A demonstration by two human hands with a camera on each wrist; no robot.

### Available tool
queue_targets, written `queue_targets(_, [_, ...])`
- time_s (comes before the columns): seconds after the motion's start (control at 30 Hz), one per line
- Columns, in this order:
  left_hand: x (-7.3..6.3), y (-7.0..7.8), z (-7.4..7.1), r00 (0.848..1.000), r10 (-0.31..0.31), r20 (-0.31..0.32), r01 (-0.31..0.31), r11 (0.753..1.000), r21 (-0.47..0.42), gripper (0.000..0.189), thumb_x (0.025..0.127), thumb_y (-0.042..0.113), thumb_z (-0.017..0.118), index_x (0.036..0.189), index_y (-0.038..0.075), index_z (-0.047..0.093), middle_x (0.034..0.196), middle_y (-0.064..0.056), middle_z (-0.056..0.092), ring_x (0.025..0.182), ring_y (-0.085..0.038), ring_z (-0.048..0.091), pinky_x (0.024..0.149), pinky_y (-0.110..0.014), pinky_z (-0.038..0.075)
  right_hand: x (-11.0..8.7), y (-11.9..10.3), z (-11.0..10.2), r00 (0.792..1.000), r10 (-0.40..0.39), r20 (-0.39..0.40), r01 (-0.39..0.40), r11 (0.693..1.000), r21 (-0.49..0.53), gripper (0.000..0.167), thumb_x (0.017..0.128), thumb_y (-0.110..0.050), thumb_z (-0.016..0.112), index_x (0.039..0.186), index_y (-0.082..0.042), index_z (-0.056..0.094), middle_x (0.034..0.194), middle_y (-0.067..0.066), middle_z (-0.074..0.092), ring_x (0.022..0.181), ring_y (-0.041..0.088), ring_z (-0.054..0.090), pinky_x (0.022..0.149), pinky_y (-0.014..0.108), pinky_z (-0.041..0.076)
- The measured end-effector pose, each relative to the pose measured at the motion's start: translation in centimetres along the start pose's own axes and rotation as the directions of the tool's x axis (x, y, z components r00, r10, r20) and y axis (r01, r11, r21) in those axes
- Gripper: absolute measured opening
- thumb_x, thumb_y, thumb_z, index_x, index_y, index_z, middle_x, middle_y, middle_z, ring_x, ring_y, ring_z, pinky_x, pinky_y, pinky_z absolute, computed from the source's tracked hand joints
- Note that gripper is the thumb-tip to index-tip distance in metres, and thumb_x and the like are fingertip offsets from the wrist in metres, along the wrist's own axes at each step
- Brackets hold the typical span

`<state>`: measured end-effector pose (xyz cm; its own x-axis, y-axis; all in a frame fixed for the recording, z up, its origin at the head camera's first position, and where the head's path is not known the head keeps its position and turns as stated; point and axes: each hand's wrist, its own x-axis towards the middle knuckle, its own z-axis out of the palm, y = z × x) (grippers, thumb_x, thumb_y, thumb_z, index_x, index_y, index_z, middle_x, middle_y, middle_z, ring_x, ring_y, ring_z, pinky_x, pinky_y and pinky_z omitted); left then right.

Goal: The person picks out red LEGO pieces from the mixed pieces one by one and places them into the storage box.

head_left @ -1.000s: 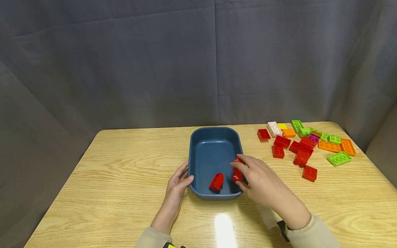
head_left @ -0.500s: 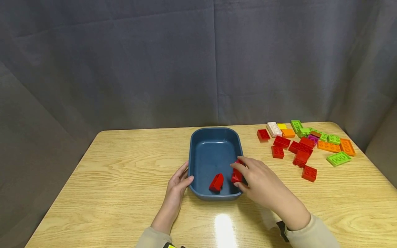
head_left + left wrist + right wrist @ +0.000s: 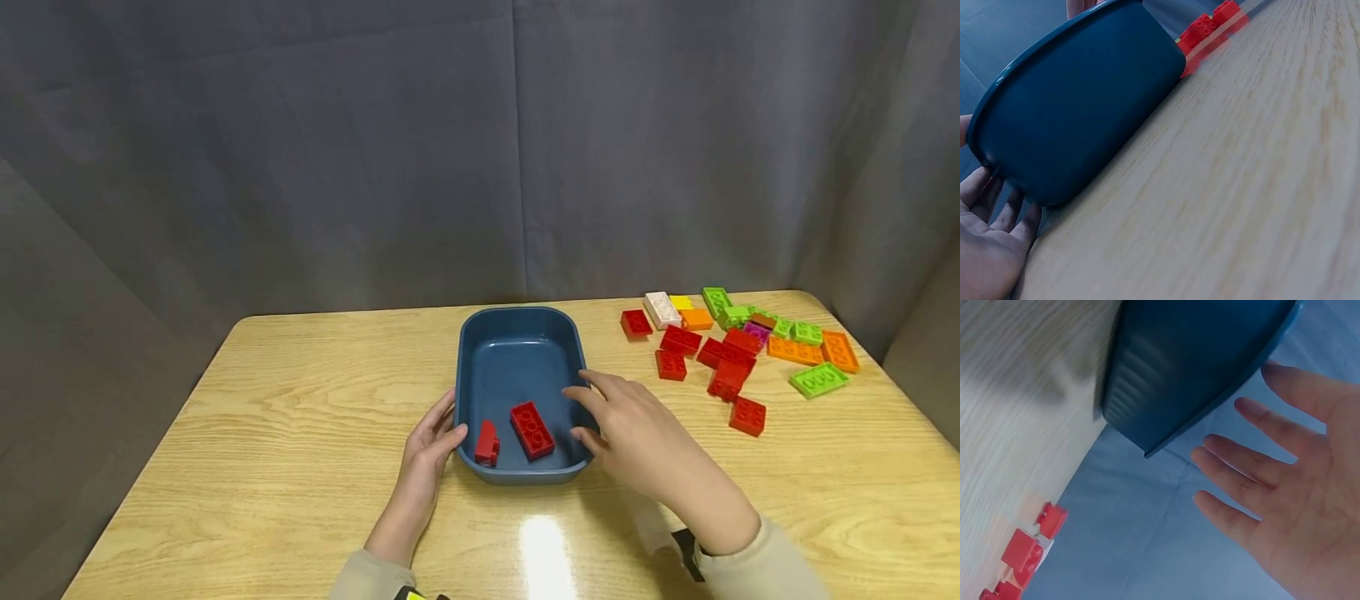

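Observation:
A dark blue plastic bin (image 3: 520, 315) stands on the table in front of me. Two red toy bricks lie inside: a rectangular brick (image 3: 532, 431) with its hollow side up, and a smaller brick (image 3: 487, 443) near the left wall. My left hand (image 3: 429, 450) holds the bin's left side, thumb at the rim and fingers along the outer wall; the left wrist view shows those fingers (image 3: 1019, 219) against the wall. My right hand (image 3: 637, 433) hovers at the bin's right rim, fingers spread and holding nothing, as the right wrist view also shows.
On the table's right side lie several loose red bricks (image 3: 726, 380). Behind and beside them are green bricks (image 3: 819, 380), orange bricks (image 3: 795, 351), a white brick (image 3: 662, 310) and a purple brick (image 3: 756, 334). A grey curtain (image 3: 375, 167) hangs behind the table (image 3: 300, 400).
My right hand has let go of the rectangular red brick, which now lies in the bin further left. The smaller red brick has shifted left and turned. My left hand stays put.

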<state>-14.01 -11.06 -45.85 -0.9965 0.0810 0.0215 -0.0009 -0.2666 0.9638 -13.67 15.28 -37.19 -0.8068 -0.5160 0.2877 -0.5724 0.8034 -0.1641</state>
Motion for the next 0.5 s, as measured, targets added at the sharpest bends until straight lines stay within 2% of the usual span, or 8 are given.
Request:
queue_targets(0.27, [0.0,0.2,0.0,1.000,-0.017,0.001,0.017,1.000,-0.009,0.061,0.093,0.004,0.057,0.150,-0.001,0.037,0.153,-0.019,0.038,0.141,-0.030,0.035,0.105,-0.020,0.037,0.2,0.8,-0.4,1.000,0.006,-0.029,-0.006,1.000,0.006,0.043,0.086,-0.018,0.078,0.124,-0.002,0.065,0.131,0.023,0.058,0.116,0.040,0.057,0.097,0.055,0.046])
queue_targets(0.5, [-0.1,0.3,0.1,1.000,-0.007,0.002,0.007,1.000,-0.001,0.061,0.094,0.005,0.056,0.151,-0.002,0.036,0.153,-0.020,0.038,0.141,-0.031,0.034,0.105,-0.020,0.036,0.1,1.7,-0.8,0.999,0.044,-0.027,-0.044,0.999,0.017,0.042,0.088,-0.018,0.076,0.125,-0.002,0.065,0.131,0.024,0.058,0.115,0.043,0.058,0.097,0.058,0.046])
